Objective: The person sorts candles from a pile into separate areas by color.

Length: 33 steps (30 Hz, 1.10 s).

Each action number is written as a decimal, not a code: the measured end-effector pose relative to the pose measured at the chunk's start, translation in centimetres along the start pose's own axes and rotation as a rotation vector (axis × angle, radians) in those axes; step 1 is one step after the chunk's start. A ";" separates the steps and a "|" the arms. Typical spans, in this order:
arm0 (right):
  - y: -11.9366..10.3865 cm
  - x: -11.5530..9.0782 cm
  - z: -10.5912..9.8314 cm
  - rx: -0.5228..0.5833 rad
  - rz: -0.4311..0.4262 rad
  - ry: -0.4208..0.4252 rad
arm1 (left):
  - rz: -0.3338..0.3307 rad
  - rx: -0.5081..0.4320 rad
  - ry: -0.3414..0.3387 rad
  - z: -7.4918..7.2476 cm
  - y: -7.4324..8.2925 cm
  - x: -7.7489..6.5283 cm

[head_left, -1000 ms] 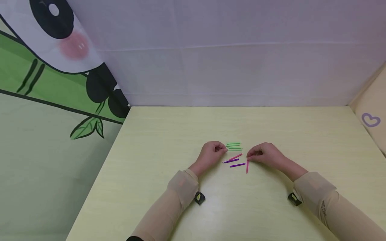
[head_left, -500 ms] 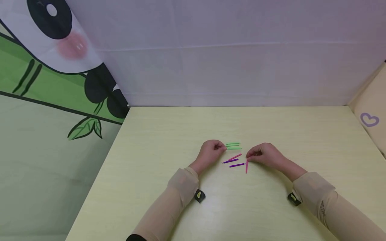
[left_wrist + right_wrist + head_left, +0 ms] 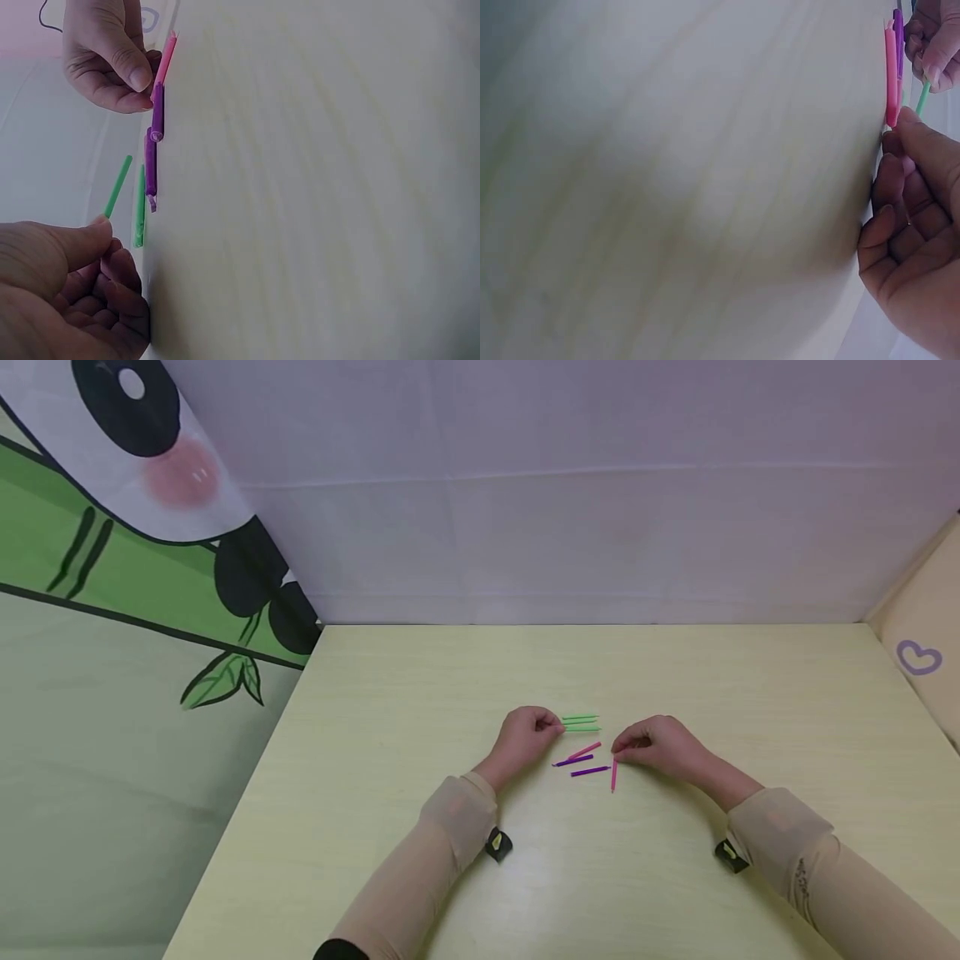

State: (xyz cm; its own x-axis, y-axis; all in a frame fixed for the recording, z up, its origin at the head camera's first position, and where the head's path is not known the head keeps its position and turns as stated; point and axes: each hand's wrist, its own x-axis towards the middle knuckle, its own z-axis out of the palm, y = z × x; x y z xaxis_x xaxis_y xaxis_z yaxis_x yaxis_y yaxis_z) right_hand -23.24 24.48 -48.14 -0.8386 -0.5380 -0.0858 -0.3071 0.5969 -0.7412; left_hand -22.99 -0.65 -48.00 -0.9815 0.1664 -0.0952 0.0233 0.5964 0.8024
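Observation:
My left hand (image 3: 527, 739) pinches one end of a thin green candle (image 3: 118, 186) between thumb and fingertips, its other end tilted up off the table. More green candles (image 3: 580, 717) lie in parallel beside those fingertips. My right hand (image 3: 662, 747) has thumb and forefinger pinched at the far end of a pink candle (image 3: 613, 777), which points toward me. Between the hands a second pink candle (image 3: 591, 747) lies at a slant, its lower end against a purple candle (image 3: 576, 761). Another purple candle (image 3: 590, 772) lies just nearer, its tip close to the pink one.
Everything lies on a pale wooden table (image 3: 420, 693). A white cloth (image 3: 562, 543) hangs behind its back edge, and a printed panel (image 3: 247, 577) covers the left side. Small black devices (image 3: 498, 844) hang below both sleeve cuffs.
My left hand has risen slightly, lifting the nearest green candle from its place at the front of the row. The right hand and the pink and purple candles have stayed put.

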 end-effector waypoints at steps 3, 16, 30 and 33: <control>0.1 0.0 0.0 -0.004 -0.004 -0.001 | -0.001 0.011 0.002 0.0 0.0 0.0; 0.1 0.2 0.1 -0.007 -0.001 -0.007 | -0.017 0.039 0.005 0.1 0.1 0.2; -0.1 0.2 0.1 0.000 0.014 -0.006 | -0.015 0.097 0.010 0.4 0.0 0.6; -0.1 0.2 0.0 -0.006 0.013 -0.010 | -0.014 0.103 0.012 0.5 -0.1 0.7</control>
State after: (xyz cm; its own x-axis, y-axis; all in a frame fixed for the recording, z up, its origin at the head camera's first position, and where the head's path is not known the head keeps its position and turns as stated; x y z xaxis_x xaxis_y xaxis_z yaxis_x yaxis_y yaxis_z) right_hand -23.37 24.29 -48.09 -0.8379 -0.5362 -0.1018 -0.2991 0.6072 -0.7361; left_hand -23.54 -0.20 -48.44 -0.9840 0.1484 -0.0987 0.0281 0.6763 0.7361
